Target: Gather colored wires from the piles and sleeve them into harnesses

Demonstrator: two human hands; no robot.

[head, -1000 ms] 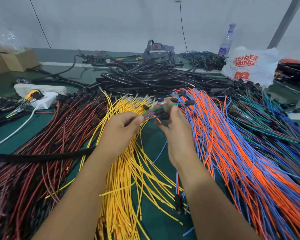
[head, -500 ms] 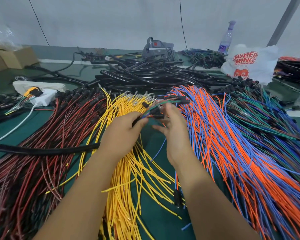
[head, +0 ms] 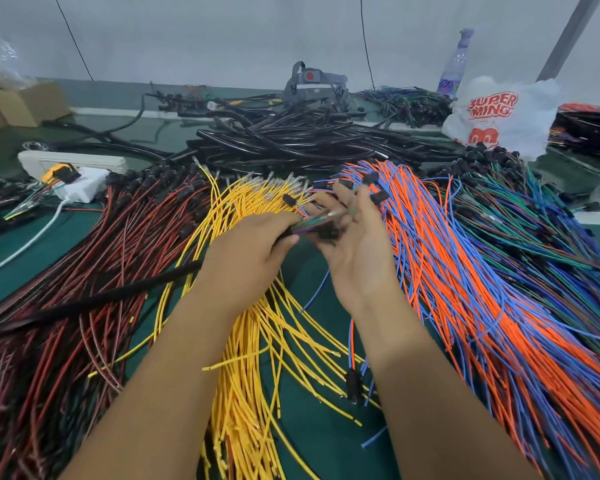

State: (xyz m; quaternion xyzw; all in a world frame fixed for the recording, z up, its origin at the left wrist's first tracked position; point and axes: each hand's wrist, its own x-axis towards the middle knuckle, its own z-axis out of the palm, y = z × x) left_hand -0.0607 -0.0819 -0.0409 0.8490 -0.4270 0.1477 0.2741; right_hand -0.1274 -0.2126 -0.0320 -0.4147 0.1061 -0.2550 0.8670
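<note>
My left hand (head: 243, 251) grips the end of a black sleeve (head: 94, 303) that trails away to the left over the red wires. A short bundle of coloured wires (head: 312, 223) with black connectors sticks out of that end. My right hand (head: 357, 247) lies palm up under the bundle, fingers spread, with the connectors resting on them. Below and around my hands lie the yellow wire pile (head: 253, 358), the red and black wire pile (head: 84, 271), the orange and blue wire pile (head: 465, 289) and the green, blue and purple wire pile (head: 534, 230).
A heap of black sleeves (head: 309, 140) lies behind the wire piles. A white plastic bag (head: 499, 116) and a bottle (head: 454, 64) stand at the back right. A white power strip (head: 73, 161) and cardboard boxes (head: 18, 105) sit at the left. Green table (head: 309, 410) shows between my forearms.
The sleeve's far end has dropped lower at the left. My right hand has turned palm up and spread its fingers under the wire ends. Both hands stay in the same place.
</note>
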